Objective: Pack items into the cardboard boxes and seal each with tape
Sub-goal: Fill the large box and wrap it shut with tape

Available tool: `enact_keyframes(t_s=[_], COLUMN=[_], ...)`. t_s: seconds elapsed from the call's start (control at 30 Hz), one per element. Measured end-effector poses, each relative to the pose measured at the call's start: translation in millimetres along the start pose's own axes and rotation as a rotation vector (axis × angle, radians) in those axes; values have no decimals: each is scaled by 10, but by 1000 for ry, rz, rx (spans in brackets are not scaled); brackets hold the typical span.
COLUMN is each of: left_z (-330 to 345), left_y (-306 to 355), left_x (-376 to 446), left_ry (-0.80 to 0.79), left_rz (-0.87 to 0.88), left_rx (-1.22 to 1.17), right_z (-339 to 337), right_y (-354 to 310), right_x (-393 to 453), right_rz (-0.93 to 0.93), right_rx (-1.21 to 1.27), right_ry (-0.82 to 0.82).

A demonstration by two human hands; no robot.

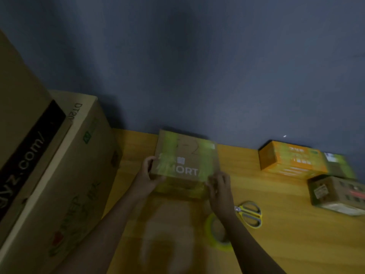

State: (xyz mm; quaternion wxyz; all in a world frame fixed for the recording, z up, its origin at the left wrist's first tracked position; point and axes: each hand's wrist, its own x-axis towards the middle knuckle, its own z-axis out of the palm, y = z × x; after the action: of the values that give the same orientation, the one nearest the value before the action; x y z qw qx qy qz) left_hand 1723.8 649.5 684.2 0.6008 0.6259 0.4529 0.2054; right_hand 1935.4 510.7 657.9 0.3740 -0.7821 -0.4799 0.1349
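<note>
Sealing step looks done: taped box (186, 163) sits mid-tabletop (286, 244), far side. Left hand (147, 177) and right hand (220, 187) grip its near corners, fingers curled. Next, probably: set it aside; tape roll (210, 232) and scissors (249, 214) lie near right.

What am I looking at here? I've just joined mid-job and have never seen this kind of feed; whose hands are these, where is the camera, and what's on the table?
There is no machine: a person works bare-handed, and the one picture comes from a camera on their head, looking forward and down. The left hand and right hand each grip a side of a small cardboard box, printed with letters and banded in greenish tape, on the wooden table. Near the right forearm lie a yellow-green tape roll and yellow-handled scissors. At far right sit an orange box and a taped brown box. Large cardboard cartons stand at left.
</note>
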Motion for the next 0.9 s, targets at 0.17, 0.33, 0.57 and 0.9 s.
enact_keyframes(t_s=[0.17,0.33,0.57,0.9], left_z=[22,234,397,534], left_y=[-141,-55,-238,-42], left_x=[65,526,822,940], left_ry=[-3,149,196,184], left_rz=[-164,152,189,107], left_rx=[290,907,1088,1135], right_z=[132,238,658,590], right_y=[-78,-258,-54,1], right_x=[-121,707,1187,367], right_rz=[-18,20,-1,-78], right_rx=[-170,-323,-559,-584], right_ry=[23,-76,-197,-136])
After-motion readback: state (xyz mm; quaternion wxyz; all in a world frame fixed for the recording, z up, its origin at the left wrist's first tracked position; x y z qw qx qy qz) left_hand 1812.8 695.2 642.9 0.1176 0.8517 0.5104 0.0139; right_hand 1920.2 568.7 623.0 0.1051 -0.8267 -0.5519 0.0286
